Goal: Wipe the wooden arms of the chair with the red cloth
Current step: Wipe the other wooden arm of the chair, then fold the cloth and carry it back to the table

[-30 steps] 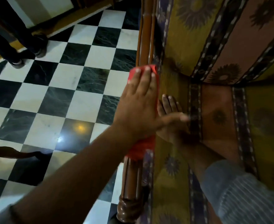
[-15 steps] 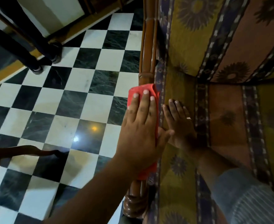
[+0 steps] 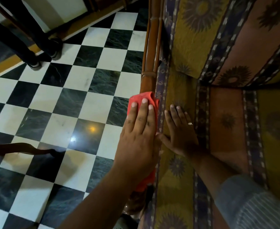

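The left grip (image 3: 139,134) presses the red cloth (image 3: 142,96) flat-fingered onto the chair's wooden arm (image 3: 150,52), the right grip (image 3: 180,133) rests released on the cushion (image 3: 182,76), so the unpinched cloth may well bunch or slide off that narrow arm.

Cloth (image 3: 150,96) nearer front of wooden arm (image 3: 150,52)

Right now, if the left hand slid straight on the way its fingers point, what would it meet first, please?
The left hand, flat on the red cloth, points along the wooden arm: bare wood first, then probably its raised ring.
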The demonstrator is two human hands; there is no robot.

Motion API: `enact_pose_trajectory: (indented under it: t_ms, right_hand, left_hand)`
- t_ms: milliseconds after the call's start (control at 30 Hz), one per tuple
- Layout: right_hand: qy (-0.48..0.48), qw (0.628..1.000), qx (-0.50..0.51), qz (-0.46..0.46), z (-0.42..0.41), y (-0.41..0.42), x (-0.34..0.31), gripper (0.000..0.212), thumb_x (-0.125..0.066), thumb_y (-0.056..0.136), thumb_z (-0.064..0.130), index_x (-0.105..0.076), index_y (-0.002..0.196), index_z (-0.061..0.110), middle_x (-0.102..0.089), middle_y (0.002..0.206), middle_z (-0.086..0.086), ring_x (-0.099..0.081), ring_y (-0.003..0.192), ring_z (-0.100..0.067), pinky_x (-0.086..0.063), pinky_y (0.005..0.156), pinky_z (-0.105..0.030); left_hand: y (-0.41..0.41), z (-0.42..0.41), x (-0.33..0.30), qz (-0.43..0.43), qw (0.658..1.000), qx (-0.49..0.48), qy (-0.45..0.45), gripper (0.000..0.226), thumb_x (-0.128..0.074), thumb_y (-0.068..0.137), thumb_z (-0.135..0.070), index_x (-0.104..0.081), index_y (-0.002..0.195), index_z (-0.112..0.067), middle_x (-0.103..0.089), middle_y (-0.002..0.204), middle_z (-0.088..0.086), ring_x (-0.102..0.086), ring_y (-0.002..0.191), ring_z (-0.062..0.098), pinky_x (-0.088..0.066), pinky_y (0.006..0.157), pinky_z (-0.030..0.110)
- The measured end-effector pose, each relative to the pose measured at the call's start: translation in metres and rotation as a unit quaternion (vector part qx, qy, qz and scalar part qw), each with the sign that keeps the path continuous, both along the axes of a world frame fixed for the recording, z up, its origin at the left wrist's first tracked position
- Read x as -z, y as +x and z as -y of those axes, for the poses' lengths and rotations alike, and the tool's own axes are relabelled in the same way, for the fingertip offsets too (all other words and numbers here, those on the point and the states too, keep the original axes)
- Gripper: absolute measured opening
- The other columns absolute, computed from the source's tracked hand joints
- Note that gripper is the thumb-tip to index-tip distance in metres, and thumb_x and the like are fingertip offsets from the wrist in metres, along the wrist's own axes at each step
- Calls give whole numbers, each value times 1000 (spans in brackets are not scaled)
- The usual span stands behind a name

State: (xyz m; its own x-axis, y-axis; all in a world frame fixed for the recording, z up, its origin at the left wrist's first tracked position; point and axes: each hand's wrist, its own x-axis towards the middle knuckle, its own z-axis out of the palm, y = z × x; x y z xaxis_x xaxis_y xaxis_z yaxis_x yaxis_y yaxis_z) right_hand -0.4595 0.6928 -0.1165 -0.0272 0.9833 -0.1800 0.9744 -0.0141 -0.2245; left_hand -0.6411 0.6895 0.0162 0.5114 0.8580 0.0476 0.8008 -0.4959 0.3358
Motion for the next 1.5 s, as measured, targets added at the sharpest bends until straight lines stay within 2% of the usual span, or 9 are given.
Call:
enact_pose_trajectory:
  t_ms: [500, 700, 800, 867, 933, 1000, 1167, 1367, 1500]
  right_hand:
    - [17, 999, -37, 3, 54, 15, 19, 105, -28, 83, 86, -13, 156, 12, -7, 166, -12, -2, 154, -29, -10, 123, -50]
    - [-82, 996, 19, -38, 48, 5, -8, 97, -14, 83, 84, -5, 157, 21, 5, 166, -5, 6, 153, -27, -4, 123, -47]
    - [-43, 918, 166, -357, 52, -31, -64, 44, -38, 94, 64, -64, 116, 37, -67, 122, 13, -53, 130, -15, -36, 96, -13]
    - [4, 819, 276, -503, 63, -59, -96, 55, -39, 84, 79, -66, 87, 31, -71, 82, 9, -67, 85, 0, -46, 65, -20]
    - [-40, 810, 301, -501, 73, -86, -117, 61, -40, 75, 87, -62, 81, 31, -68, 74, 13, -63, 68, 2, -44, 55, -15]
    - [-76, 853, 304, -418, 78, -104, -132, 48, -46, 83, 74, -59, 81, 28, -64, 72, 12, -59, 66, -1, -38, 53, -14]
    - [-16, 862, 343, -374, 74, -110, -173, 23, -54, 96, 41, -52, 82, 22, -55, 74, 7, -48, 64, -3, -29, 55, -17]
    - [68, 817, 401, -409, 111, -78, -220, 26, -51, 98, 37, -62, 91, 15, -63, 79, 2, -58, 71, -9, -42, 65, -32]
    - [111, 767, 463, -430, 158, -38, -236, 28, -49, 100, 38, -64, 99, 14, -67, 88, 0, -63, 81, -14, -48, 74, -36]
  left_hand:
    - [-3, 21, -1, -26, 1000, -12, -9, 70, -40, 102, -40, -13, 156, -4, -8, 166, 15, 0, 153, 36, -21, 121, 57]
    - [-9, 41, -13, -46, 996, 1, -77, 71, -24, 102, -54, 6, 157, -20, 17, 165, 0, 23, 151, 19, 3, 122, 44]
    - [-19, 37, -20, 112, 978, -58, -168, 71, -29, 101, -56, 6, 157, -30, 15, 166, -10, 15, 152, 8, 1, 122, 28]
    - [-33, 36, -18, 197, 928, -215, -233, 67, -37, 100, -54, -21, 157, -23, -18, 165, -3, -19, 151, 16, -19, 119, 26]
    - [-44, 39, -16, 200, 881, -330, -272, 39, -46, 101, -45, -64, 122, -18, -67, 122, 4, -62, 115, 27, -47, 90, 28]
    - [-47, 44, -18, 187, 882, -336, -272, 22, -49, 101, -37, -62, 89, -24, -65, 81, -8, -64, 80, 22, -41, 62, 24]
    - [-41, 46, -48, 242, 871, -317, -287, 15, -48, 102, -34, -54, 95, -22, -61, 85, -5, -59, 79, 11, -44, 65, 30]
    - [-6, 65, -92, 313, 866, -246, -302, 19, -47, 102, -35, -55, 90, -24, -61, 82, -4, -58, 65, 0, -41, 51, 6]
    - [42, 93, -105, 310, 889, -163, -294, 21, -51, 101, -33, -59, 92, -16, -60, 80, -3, -54, 68, 3, -44, 61, 17]
